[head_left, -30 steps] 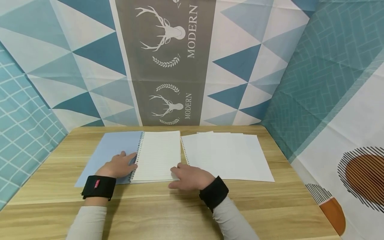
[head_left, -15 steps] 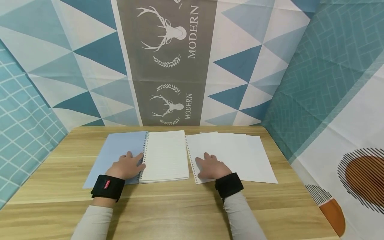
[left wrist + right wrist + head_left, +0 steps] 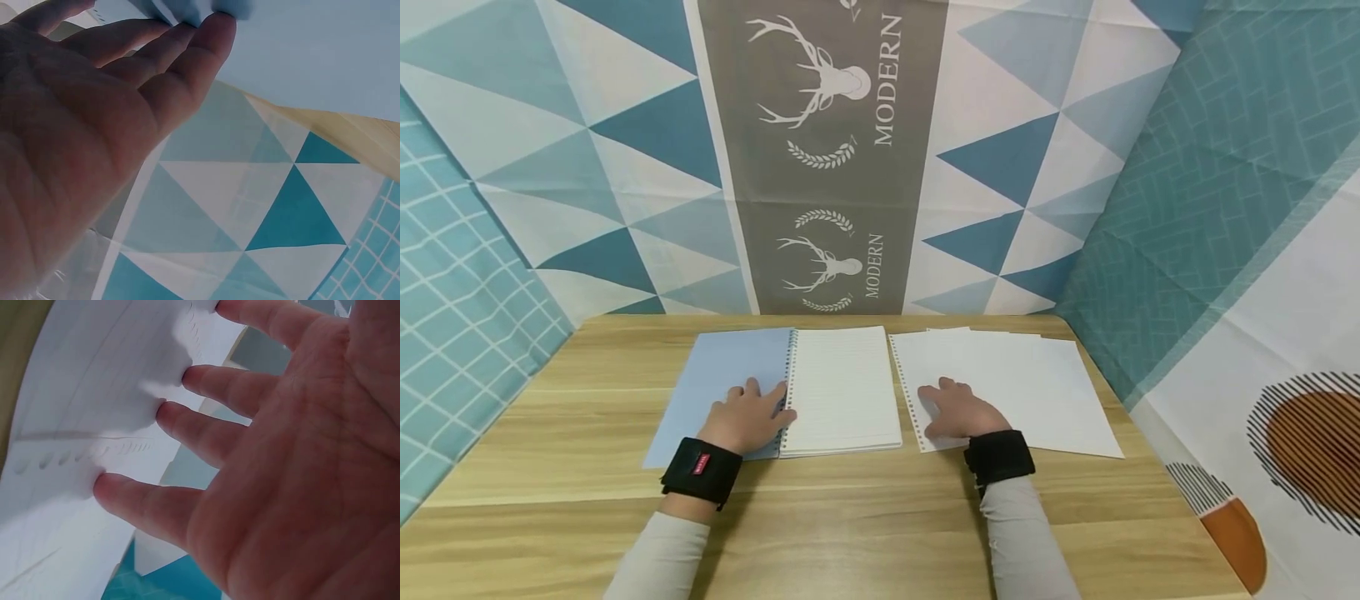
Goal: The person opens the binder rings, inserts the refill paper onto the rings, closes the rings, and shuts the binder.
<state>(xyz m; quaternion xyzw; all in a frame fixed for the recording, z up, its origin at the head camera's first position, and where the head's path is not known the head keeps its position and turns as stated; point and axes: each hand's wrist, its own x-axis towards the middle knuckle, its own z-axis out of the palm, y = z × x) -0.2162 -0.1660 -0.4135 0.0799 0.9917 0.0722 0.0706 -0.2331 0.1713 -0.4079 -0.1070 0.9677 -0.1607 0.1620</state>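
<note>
A spiral notebook (image 3: 844, 387) lies open on the wooden table, its blue cover (image 3: 718, 367) to the left and a lined page to the right. On the cover beside the wire coil (image 3: 791, 354) rests my left hand (image 3: 747, 419), fingers spread; its fingertips meet the blue surface in the left wrist view. Several loose punched sheets (image 3: 1030, 375) lie overlapped to the notebook's right. My right hand (image 3: 958, 412) presses spread fingertips onto the leftmost sheet (image 3: 81, 394), near its row of holes. Both wrists wear black bands.
The wooden table (image 3: 850, 525) reaches back to a patterned cloth wall (image 3: 820, 167). Another hanging cloth (image 3: 1225, 208) stands along the right side, and a blue checked cloth (image 3: 460, 275) along the left.
My right hand has left the notebook's lower right corner and come onto the loose sheets. Notebook and sheets have both slid right along with my hands.
</note>
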